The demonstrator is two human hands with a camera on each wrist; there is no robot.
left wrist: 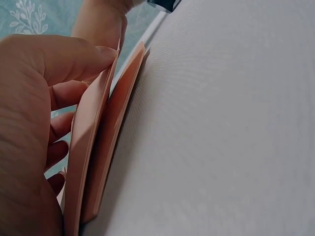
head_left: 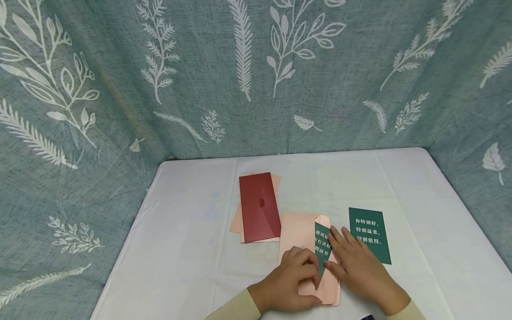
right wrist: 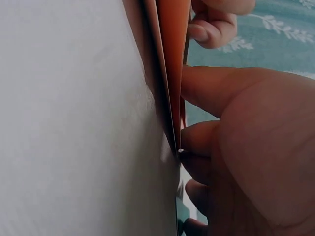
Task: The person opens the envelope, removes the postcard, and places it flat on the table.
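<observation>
A pink envelope lies near the front of the table, with another pink layer under it in the wrist views. My left hand grips it with bent fingers, the thumb on its near edge. A green card with white writing shows on the envelope, its left part covered by pink paper. My right hand rests over the envelope's right side, fingers extended, fingertips and thumb at the card's right edge. A second green card lies on the table, partly beneath the right hand.
Left of the pink envelope, a dark red envelope lies on top of pink paper. The white-covered table meets blue-green leaf-patterned curtains at its back and sides. A small dark object shows at the front edge.
</observation>
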